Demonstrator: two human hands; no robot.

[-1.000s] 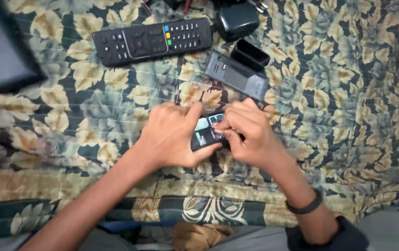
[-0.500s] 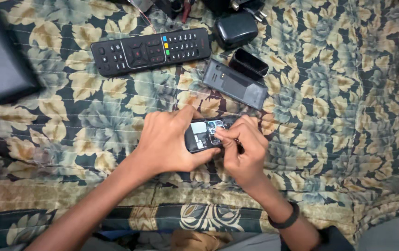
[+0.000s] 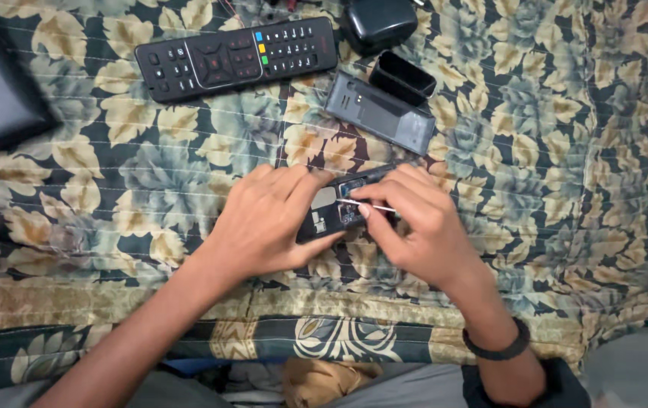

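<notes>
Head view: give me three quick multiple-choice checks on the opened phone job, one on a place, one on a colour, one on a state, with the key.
1. Where does the grey back cover lie?
A. Beyond the hands, right of the remote control
B. Under the left hand
C. On the person's lap

2. What colour is the band on the right wrist?
A. White
B. Black
C. Red

3. How is the small phone held?
A. Lying alone, untouched
B. Lifted high off the floral cloth
C. Back open, steadied by the left hand while the right hand puts a thin tool to it

Key: 1 A, the cover sits on the cloth above the hands beside the remote. 2 B, the band is dark black. 3 C, both hands are on the phone and its insides show.
</notes>
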